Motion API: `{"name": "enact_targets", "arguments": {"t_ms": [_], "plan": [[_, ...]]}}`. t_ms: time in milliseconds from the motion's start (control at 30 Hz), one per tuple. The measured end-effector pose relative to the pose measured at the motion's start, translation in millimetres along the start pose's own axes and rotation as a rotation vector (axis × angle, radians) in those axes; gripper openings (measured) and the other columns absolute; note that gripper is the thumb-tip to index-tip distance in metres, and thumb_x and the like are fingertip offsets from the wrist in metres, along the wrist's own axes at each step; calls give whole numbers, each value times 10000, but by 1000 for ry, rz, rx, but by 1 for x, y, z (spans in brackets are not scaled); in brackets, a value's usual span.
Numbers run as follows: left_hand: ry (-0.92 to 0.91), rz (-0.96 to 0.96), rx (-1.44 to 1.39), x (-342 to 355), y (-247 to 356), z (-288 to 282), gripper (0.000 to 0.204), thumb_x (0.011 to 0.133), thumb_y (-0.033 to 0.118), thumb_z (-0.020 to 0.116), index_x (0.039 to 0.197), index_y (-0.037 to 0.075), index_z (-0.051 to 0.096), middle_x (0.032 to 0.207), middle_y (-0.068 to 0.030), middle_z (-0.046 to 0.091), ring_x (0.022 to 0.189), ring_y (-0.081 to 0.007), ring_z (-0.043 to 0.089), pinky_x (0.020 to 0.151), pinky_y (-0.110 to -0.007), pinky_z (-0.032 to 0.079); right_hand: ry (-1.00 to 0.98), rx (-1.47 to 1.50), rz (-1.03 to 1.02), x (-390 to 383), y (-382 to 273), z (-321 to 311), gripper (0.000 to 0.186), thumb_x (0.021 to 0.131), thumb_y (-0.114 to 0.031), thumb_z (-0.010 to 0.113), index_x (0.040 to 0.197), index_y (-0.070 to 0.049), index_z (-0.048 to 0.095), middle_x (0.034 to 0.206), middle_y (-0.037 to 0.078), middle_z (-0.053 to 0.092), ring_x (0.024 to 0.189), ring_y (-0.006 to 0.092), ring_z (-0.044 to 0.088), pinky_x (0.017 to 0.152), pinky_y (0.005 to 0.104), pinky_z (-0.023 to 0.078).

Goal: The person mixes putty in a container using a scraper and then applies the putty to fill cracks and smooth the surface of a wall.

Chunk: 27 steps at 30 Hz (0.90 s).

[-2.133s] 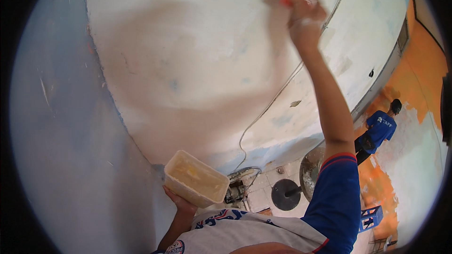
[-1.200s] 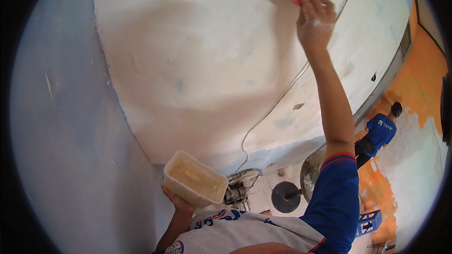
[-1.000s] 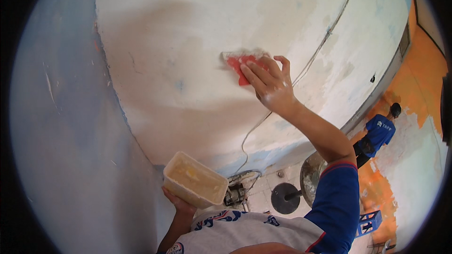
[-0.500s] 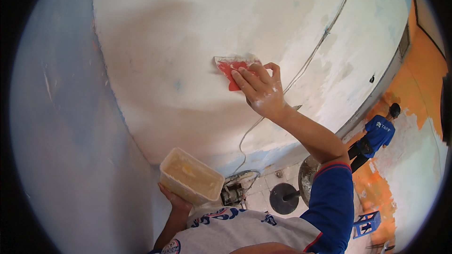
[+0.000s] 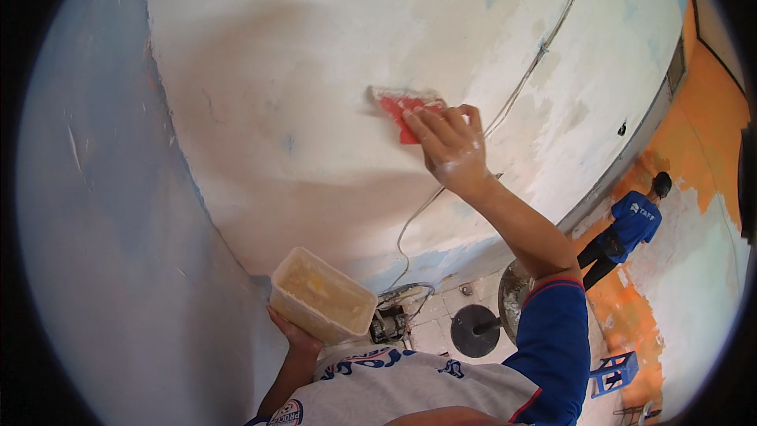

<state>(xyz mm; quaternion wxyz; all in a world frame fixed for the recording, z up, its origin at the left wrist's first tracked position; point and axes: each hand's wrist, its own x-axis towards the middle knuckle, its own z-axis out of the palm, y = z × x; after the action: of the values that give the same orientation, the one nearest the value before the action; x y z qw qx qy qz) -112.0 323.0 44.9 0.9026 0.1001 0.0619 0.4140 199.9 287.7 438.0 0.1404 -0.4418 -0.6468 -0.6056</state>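
My right hand [image 5: 453, 142] is closed on a red putty scraper [image 5: 409, 114], its pale-smeared blade lying against the whitish wall [image 5: 315, 55]. White smears mark the back of that hand. Low on the left, my left hand [image 5: 293, 330] grips a translucent rectangular plastic tub [image 5: 323, 293] by its side and underside. The tub is tilted, and its inside is coated with pale, yellowish residue. Most of the left fingers are hidden beneath it.
A bluish wall [image 5: 87, 173] meets the whitish one at my left. A cable [image 5: 523, 81] runs down the wall to a machine [image 5: 386, 323]. Below stand a round black object [image 5: 475, 331] and a basin [image 5: 512, 300]. A person in blue [image 5: 635, 217] stands right, near a blue stool [image 5: 615, 373].
My right hand and the scraper have shifted slightly right along the wall. The tub in my left hand has barely moved.
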Motion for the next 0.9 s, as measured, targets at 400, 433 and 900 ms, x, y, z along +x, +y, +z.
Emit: {"name": "enact_targets", "arguments": {"t_ms": [400,433,900], "plan": [[63,18,-3,-6,-5,-12,948,916,895,358,1577,217,407,1575,-60,470,1415,-317,483,1174,-515,430,53,-149,121,20,52,39,482,833,-112,676,1309,-36,666,1113,121,679,1007,341,654,897,495,515],[38,11,1,-7,-4,-9,951,914,897,359,1579,219,405,1576,-63,468,1417,-319,481,1176,-514,428,30,-142,13,9,16,31,459,831,-123,691,1282,-37,688,1141,129,675,1048,335,661,868,508,524],[38,68,45,-10,2,3,981,895,923,332,1586,229,398,1588,-65,452,1436,-325,460,1187,-534,408,31,-188,12,8,41,37,432,841,-125,726,1269,-66,709,1218,116,663,1044,318,668,867,532,514]]}}
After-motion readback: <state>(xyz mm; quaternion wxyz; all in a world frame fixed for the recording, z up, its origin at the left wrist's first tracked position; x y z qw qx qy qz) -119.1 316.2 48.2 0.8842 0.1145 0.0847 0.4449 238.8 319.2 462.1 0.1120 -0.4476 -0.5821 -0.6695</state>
